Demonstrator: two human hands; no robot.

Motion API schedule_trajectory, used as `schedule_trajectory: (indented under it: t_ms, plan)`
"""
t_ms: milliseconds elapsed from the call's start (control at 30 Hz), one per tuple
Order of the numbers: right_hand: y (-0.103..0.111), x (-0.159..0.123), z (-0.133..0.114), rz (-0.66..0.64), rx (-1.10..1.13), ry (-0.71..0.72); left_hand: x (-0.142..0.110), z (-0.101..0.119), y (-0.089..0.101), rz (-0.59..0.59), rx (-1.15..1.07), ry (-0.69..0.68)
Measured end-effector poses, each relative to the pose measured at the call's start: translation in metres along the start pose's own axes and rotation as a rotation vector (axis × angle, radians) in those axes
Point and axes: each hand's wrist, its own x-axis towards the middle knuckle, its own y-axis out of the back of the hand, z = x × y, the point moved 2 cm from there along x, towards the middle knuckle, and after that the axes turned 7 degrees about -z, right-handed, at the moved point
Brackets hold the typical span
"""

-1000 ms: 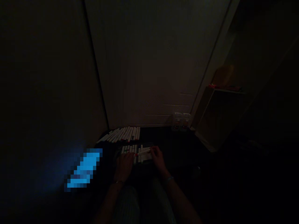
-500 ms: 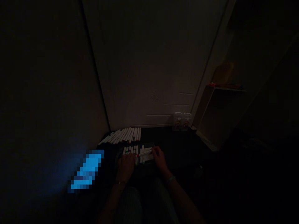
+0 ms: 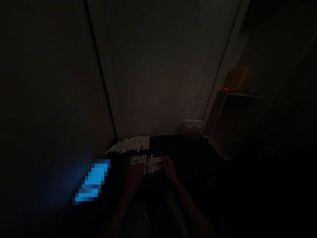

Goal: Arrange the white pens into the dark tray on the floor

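Observation:
My right hand (image 3: 168,167) is closed on one end of a white marker (image 3: 155,162). That marker lies slantwise over the right part of a low dark case, with its red end close to the fingertips of my left hand (image 3: 134,173). The left fingers lie spread over a row of white markers (image 3: 138,159) with coloured bands in the case. Whether they also touch the red end, I cannot tell in the dim light. Two more markers (image 3: 150,165) stand upright in line beside the row, partly under the held one.
A fanned pile of white markers (image 3: 133,144) lies behind the case on the dark table. Two clear plastic boxes (image 3: 192,129) with handles stand by the wall. At the left glows a pixelated blue screen (image 3: 95,178). A shelf unit (image 3: 223,122) is at the right.
Both hands stay in nearly the same place. The right hand has shifted very slightly to the right, with the marker still in it.

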Motion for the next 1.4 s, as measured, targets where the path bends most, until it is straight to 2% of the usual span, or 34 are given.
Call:
schedule_trajectory:
  t_ms: [233, 433, 667, 933, 1133, 1400]
  plan:
    - [0.0, -0.004, -0.001, -0.007, -0.003, -0.013, -0.002, 0.001, -0.003, 0.024, -0.011, -0.004]
    - [0.001, -0.004, 0.002, -0.051, -0.046, -0.031, -0.004, 0.004, 0.003, 0.054, -0.079, 0.08]
    - [0.003, -0.005, -0.002, -0.094, 0.011, -0.055, -0.006, 0.008, 0.012, 0.024, -0.125, 0.079]
    - [0.005, -0.006, -0.001, -0.047, -0.017, -0.029, -0.007, 0.007, 0.009, 0.035, -0.141, 0.051]
    - [0.004, -0.006, -0.001, -0.078, 0.008, -0.036, -0.005, 0.008, 0.012, 0.018, -0.139, 0.05]
    - [0.005, -0.006, -0.009, -0.056, 0.024, -0.06, -0.005, 0.009, 0.015, 0.006, -0.149, 0.043]
